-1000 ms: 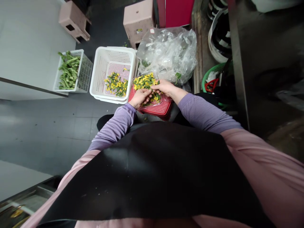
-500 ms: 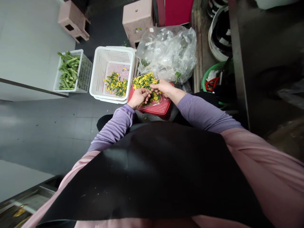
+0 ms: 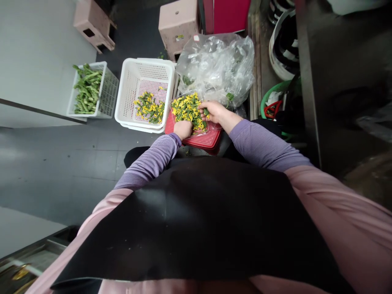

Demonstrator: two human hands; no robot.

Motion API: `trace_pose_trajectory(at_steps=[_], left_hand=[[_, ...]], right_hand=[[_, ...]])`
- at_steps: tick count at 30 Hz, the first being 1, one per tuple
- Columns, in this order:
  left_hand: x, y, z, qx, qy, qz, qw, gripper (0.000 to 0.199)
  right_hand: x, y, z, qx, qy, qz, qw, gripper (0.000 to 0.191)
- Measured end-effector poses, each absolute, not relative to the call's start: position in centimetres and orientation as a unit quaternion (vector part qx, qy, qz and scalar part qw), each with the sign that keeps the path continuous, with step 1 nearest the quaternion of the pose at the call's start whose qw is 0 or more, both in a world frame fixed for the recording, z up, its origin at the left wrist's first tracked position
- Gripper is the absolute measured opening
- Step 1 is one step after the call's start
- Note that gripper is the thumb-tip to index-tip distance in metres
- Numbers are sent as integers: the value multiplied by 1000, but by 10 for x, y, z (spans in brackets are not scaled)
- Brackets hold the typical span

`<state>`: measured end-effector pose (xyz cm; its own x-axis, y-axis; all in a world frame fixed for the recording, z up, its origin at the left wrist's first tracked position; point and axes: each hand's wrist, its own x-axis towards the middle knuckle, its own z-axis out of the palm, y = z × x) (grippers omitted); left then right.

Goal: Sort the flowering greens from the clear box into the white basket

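A heap of tiny green cucumbers with yellow blossoms lies in a clear plastic tray on a red lid-like box in front of me. My right hand is at the heap's right side, its fingers closed around a small flowered cucumber. At the near edge of the heap, my left hand is curled with its back towards me. Its fingertips dip among the cucumbers and are hidden, so what they grip does not show. More flowered cucumbers lie in the white basket to the left.
Farther left stands a smaller white basket of green stalk-like vegetables. Behind the heap is a crumpled clear plastic bag. Pink stools stand beyond. On the right are a green-rimmed tub and a dark table edge.
My hands, close together over the heap before, are now apart. The left has turned and lowered to the heap's near edge; the right has shifted slightly right, with a small cucumber showing in its fingers.
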<state>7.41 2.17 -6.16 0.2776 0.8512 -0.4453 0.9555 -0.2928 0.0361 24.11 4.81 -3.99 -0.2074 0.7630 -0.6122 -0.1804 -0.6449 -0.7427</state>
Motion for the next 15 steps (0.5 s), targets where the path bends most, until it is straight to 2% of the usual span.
trace_pose_trajectory(at_steps=[2, 4, 7, 9, 15], left_hand=[[69, 24, -57, 756, 617, -98, 195, 20], [64, 26, -49, 701, 653, -2, 287, 12], [62, 24, -35, 585, 651, 92, 475, 17], [66, 21, -27, 526, 633, 125, 554, 21], [75, 17, -19, 414, 625, 214, 627, 16]], right_hand=[[241, 47, -43, -562, -309, 697, 319, 19], [239, 45, -45, -575, -351, 671, 309, 21], [234, 39, -48, -546, -396, 680, 289, 25], [232, 35, -48, -518, -415, 691, 286, 28], [229, 32, -47, -526, -414, 665, 331, 24]])
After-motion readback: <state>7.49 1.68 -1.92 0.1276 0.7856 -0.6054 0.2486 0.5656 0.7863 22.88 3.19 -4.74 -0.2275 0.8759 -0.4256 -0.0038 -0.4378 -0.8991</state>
